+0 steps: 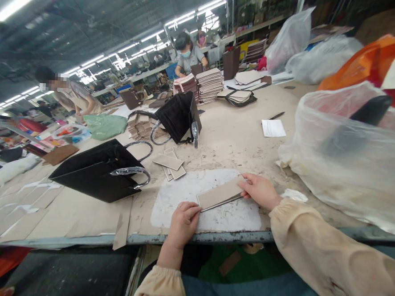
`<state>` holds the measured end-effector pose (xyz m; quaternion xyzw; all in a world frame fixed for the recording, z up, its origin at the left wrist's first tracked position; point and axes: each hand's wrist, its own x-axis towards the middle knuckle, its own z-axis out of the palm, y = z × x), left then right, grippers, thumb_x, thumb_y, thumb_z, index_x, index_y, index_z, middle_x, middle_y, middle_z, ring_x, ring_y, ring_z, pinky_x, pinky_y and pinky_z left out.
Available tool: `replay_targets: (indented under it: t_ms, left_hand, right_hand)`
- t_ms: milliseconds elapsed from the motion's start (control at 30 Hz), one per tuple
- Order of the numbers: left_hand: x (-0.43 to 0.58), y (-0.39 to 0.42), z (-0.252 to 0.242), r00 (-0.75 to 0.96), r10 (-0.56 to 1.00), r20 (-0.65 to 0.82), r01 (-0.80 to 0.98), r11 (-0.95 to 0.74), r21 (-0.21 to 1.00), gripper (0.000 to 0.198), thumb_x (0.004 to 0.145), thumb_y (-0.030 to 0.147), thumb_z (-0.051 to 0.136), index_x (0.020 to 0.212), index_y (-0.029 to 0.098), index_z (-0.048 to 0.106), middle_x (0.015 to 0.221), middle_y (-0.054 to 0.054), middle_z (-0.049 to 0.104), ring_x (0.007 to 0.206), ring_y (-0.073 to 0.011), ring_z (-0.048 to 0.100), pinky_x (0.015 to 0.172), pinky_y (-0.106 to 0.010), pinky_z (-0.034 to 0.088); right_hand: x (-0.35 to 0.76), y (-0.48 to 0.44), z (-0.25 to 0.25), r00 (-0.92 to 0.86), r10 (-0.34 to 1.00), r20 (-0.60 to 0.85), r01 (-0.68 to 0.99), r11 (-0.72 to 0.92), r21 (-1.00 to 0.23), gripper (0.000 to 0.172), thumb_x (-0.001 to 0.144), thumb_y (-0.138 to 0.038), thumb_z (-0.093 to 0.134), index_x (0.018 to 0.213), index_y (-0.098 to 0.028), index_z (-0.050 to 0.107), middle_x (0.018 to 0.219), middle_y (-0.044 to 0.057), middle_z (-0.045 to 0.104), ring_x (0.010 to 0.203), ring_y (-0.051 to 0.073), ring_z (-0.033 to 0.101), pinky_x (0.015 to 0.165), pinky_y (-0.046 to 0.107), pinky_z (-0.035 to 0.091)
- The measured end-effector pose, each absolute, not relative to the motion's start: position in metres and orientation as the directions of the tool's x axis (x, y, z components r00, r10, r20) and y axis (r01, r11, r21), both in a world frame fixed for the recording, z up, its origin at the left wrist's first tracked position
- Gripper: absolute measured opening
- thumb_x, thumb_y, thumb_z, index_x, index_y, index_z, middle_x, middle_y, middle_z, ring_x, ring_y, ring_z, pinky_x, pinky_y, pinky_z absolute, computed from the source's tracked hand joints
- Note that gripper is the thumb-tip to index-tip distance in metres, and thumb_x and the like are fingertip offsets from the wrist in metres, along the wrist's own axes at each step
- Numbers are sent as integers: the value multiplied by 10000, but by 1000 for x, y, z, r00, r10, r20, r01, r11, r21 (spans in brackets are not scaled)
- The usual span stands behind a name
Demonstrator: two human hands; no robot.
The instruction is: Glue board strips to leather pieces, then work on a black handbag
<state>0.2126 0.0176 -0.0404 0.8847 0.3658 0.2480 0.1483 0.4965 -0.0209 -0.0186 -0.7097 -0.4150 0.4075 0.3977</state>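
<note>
My left hand [183, 221] and my right hand [260, 190] each grip one end of a thin stack of beige cardboard strips [219, 194]. The stack lies slanted just over a white, glue-stained mat [194, 197] at the near edge of the workbench [231, 136]. Both hands have their fingers closed on the strips. A few loose beige strips [170, 163] lie behind the mat. A black paper bag [95, 173] with plastic-wrapped handles lies flat to the left of them.
A second black bag [178, 115] stands mid-table. A big clear plastic sack [351, 153] fills the right side. Stacks of card [210, 84] and a white slip [273, 128] sit farther back. Two people work at the far left and back of the bench.
</note>
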Motion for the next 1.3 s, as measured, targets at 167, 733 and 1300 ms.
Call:
replay_targets:
  t_ms: [167, 733, 1300]
  left_hand:
    - [214, 17, -39, 613, 708, 350, 561, -702, 439, 199, 836, 175, 528, 913, 226, 704, 928, -61, 671, 881, -183, 585, 808, -339, 503]
    - [215, 15, -39, 639, 674, 371, 558, -738, 379, 209, 792, 87, 535, 883, 209, 678, 997, -60, 650, 925, -189, 566, 826, -358, 503]
    - [217, 14, -41, 650, 657, 382, 552, -753, 357, 224, 767, 60, 537, 883, 207, 661, 1054, -59, 646, 944, -196, 570, 839, -376, 499]
  right_hand:
    - [497, -20, -21, 309, 917, -254, 293, -346, -891, 250, 814, -292, 536, 1025, -181, 611, 652, 7, 671, 533, 137, 634, 463, 208, 496]
    - [497, -18, -21, 311, 910, -275, 393, -387, -834, 318, 843, -292, 492, 1123, -173, 586, 658, 24, 681, 533, 140, 638, 479, 212, 485]
    - [497, -17, -22, 316, 908, -277, 400, -392, -829, 307, 842, -286, 494, 1112, -174, 589, 672, 22, 690, 513, 131, 632, 462, 199, 472]
